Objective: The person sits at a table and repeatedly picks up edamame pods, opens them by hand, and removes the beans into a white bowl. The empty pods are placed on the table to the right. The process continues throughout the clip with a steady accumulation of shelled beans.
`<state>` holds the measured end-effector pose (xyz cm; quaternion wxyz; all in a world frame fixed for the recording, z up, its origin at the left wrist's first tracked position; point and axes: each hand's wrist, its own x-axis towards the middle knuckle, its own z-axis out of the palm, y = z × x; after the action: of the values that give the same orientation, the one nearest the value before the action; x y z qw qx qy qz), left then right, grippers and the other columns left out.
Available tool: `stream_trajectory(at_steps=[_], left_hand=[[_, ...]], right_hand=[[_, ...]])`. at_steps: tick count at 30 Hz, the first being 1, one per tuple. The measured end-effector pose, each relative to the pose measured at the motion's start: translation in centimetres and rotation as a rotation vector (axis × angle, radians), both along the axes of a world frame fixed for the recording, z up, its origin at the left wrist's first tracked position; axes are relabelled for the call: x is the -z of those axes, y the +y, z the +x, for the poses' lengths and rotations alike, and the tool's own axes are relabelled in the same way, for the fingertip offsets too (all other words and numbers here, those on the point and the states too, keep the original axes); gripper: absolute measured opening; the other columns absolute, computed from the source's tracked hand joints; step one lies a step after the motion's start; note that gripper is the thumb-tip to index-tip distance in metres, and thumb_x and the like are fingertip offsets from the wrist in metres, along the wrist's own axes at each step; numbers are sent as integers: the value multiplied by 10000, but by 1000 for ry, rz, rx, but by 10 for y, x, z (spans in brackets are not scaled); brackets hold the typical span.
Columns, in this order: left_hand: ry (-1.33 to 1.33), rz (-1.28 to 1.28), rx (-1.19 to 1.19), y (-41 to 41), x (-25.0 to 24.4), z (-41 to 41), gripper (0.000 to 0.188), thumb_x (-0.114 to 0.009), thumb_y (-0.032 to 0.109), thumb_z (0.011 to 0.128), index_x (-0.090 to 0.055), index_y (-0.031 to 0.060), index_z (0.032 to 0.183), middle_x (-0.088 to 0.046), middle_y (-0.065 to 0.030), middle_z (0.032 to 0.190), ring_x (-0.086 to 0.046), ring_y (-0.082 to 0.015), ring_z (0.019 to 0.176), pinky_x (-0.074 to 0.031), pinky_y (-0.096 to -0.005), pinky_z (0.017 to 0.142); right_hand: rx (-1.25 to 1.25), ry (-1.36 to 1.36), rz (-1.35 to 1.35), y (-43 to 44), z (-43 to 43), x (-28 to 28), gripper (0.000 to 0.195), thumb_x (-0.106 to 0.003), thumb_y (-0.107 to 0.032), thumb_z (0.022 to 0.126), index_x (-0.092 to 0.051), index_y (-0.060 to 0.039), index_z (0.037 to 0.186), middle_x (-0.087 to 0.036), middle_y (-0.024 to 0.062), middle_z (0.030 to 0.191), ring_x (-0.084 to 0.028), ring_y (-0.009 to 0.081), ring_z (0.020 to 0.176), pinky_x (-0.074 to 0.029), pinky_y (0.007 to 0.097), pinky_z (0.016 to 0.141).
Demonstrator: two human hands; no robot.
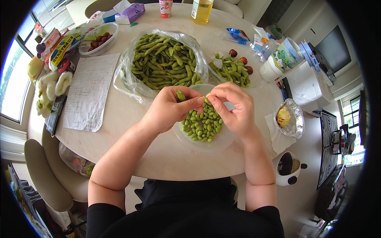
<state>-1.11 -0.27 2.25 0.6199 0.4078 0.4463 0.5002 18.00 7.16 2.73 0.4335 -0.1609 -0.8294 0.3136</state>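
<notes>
Both hands are raised over a pale plastic bowl of shelled green soybeans. My left hand holds a green soybean pod against its palm, and its thumb and finger pinch a second pod. My right hand grips the other end of that second pod with thumb and forefinger. Just beyond my left hand, a clear plastic bag lies open, full of whole pods. Behind my right hand is a pile of emptied-looking pods.
Left lie a handwritten sheet, a phone and a clear tub of dark red fruits. An oil bottle, a cup and a tissue pack stand at the back. On the right is a foil bowl with yellow food.
</notes>
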Motion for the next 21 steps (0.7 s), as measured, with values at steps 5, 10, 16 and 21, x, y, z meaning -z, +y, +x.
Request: stream_trajectory(at_steps=[5,10,16,21], left_hand=[[-57,11,-26,1,1,1,148,-648,128,958,-665,-17,983,-672,-40,777,-341,-9,468,-219,-194,400],[44,42,-77,1,2,3,141,-653,141,960,-655,1,953,-669,-39,764,-353,-7,473,-227,-191,406],[90,99,-84,0,1,3,155,-690,145,934,-662,-2,892,-687,-22,776,-567,-37,674,-438,-193,596],[176,124,-93,-1,0,4,157,-698,126,926,-655,-16,873,-692,-40,783,-623,-68,765,-485,-218,695]], right_hand=[[10,-1,24,0,1,0,93,-697,32,855,-706,9,944,-675,96,885,-652,165,749,-552,267,663],[-2,27,-24,-1,0,3,125,-707,48,840,-718,3,957,-679,90,891,-660,149,750,-564,253,652],[6,43,-92,-3,-1,5,136,-693,56,836,-719,7,960,-688,93,903,-669,139,772,-578,243,632],[-27,30,-214,-2,2,4,96,-685,25,852,-715,9,942,-691,90,904,-667,136,780,-573,239,628]])
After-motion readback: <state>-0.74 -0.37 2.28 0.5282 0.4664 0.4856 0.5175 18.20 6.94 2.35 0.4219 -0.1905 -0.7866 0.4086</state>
